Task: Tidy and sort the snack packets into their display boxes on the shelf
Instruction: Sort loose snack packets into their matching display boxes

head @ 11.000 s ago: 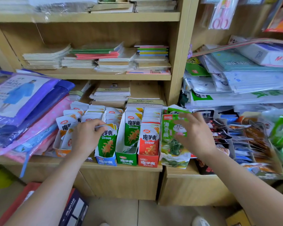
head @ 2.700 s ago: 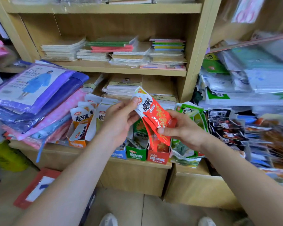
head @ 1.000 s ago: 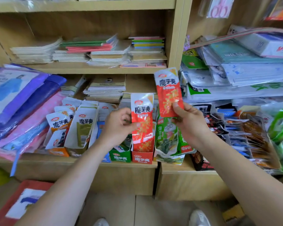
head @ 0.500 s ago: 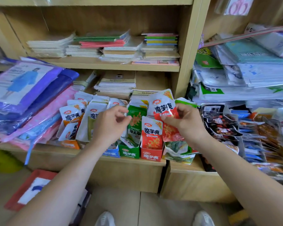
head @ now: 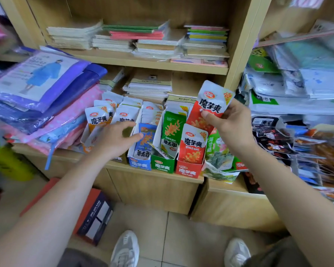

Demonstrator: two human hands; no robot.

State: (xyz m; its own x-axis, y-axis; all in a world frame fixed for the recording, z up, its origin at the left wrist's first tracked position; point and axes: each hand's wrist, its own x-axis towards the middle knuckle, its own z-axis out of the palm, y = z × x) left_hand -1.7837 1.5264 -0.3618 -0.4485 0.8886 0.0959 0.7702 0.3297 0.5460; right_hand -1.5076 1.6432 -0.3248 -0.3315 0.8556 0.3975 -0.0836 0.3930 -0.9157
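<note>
Snack packets stand in a row of display boxes at the middle of the frame, on the front edge of the wooden shelf [head: 158, 175]. One red packet [head: 210, 106] is out of its box, pinched by thumb and fingers of the right hand [head: 229, 124] just above and behind the red box [head: 189, 168], where another red packet [head: 194, 145] stands upright at the front. The left hand [head: 116, 139] is loose and flat, gripping nothing, its fingertips reaching toward the blue box [head: 140, 162]; whether they touch the blue packet inside cannot be told.

To the left of the blue box, the orange and white packets [head: 98, 118] lean at odd angles. The green box [head: 162, 164] between blue and red has a torn flap jutting forward.

The likely step is dropping the held packet into the red box. The main risk is misplacement: the green box sits touching it, so a slightly left descent would land red among green. Pushing down against the standing packet could buckle it or tip the light box off the shelf edge. The left hand, sweeping sideways, could also topple the leaning packets.
</note>
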